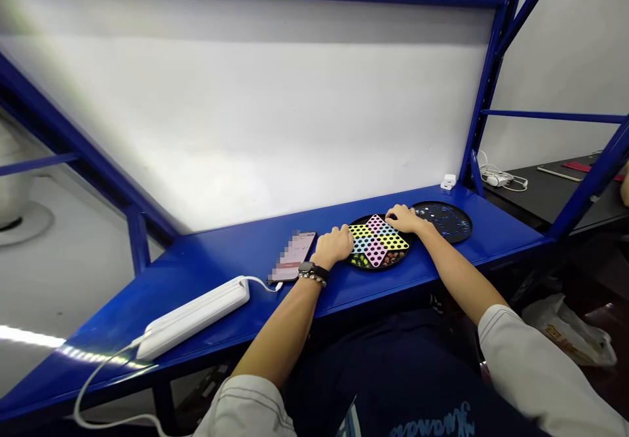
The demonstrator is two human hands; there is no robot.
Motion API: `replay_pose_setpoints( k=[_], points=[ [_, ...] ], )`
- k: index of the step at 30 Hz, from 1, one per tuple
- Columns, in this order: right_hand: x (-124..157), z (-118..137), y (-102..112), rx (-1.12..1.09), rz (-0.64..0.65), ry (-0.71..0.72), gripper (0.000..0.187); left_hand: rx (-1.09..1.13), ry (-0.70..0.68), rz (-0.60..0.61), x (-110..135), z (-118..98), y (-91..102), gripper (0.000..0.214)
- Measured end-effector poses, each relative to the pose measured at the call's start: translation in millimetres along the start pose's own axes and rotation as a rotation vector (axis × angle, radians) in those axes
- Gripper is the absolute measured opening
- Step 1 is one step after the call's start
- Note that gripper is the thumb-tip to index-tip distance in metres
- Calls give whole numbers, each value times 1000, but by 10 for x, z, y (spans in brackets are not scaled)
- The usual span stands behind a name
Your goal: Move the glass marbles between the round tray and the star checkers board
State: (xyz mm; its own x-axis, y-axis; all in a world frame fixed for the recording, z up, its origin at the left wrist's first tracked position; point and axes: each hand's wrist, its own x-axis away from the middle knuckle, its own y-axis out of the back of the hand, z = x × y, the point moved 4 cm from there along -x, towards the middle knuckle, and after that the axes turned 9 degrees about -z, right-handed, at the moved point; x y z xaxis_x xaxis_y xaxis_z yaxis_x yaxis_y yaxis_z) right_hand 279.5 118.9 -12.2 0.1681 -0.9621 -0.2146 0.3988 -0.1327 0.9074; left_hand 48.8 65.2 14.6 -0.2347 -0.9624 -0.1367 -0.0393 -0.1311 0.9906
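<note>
A Chinese checkers board [376,251], with a pink, yellow and blue star full of round holes, sits in a round black tray [388,266] on the blue table. Small coloured pieces [361,260] show in the tray around the star, green-yellow at the front left and reddish at the front right. My left hand [335,244], with a dark watch and a beaded bracelet at the wrist, is curled closed on the board's left edge. At the upper right edge, my right hand [401,218] has its fingers bent over the board; the fingertips are partly hidden.
A round black lid or tray [449,222] with blue marks lies right of the board. Left stand a phone [295,257] on a cable and a white power strip [196,319]. A small white case [448,181] sits by the blue frame post [486,90].
</note>
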Motion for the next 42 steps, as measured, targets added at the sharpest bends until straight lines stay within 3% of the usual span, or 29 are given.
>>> replay_pose_setpoints(
  k=[11, 32, 42],
  points=[
    [60, 79, 69, 15, 7, -25, 32, 32, -77, 10, -71, 45, -46, 44],
    [58, 80, 73, 16, 11, -25, 32, 166, 99, -51, -214, 211, -105, 58],
    [46, 55, 49, 18, 2, -15, 32, 134, -35, -51, -179, 177, -111, 57]
  ],
)
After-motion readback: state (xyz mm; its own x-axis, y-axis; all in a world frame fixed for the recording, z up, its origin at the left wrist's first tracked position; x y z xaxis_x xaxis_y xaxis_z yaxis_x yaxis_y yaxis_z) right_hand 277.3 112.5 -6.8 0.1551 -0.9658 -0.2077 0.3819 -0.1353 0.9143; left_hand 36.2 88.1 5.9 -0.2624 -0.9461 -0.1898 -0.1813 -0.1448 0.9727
